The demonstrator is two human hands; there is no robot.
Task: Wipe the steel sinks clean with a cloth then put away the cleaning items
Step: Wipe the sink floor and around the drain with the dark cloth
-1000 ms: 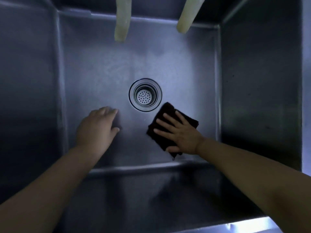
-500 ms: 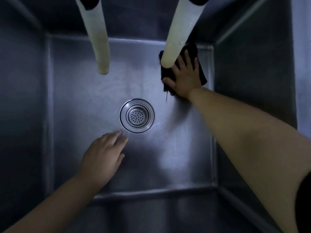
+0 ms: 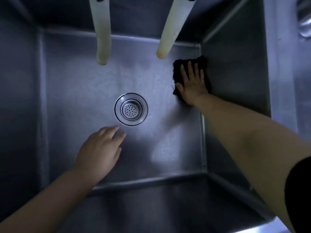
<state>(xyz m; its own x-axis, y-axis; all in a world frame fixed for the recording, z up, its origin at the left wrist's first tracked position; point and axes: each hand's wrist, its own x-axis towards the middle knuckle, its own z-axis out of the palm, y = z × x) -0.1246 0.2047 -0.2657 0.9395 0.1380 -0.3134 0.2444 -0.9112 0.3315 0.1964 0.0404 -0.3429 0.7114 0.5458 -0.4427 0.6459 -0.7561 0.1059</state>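
Note:
I look straight down into a deep steel sink (image 3: 70, 101) with a round strainer drain (image 3: 131, 109) in its floor. My right hand (image 3: 191, 83) lies flat with spread straight fingers on a dark cloth (image 3: 177, 68), pressing it onto the sink floor against the right wall, near the far right corner. My left hand (image 3: 101, 150) rests with loose straight fingers on the bare floor just in front of the drain and holds nothing.
Two pale hose ends hang down from above, the left hose (image 3: 102, 34) and the right hose (image 3: 170, 32), the right one just left of the cloth. The sink's right rim (image 3: 279, 64) and near wall (image 3: 151, 207) enclose the basin.
My right hand slid the cloth from near the drain up to the far right corner, then a little back along the right wall. The left hand stayed in front of the drain.

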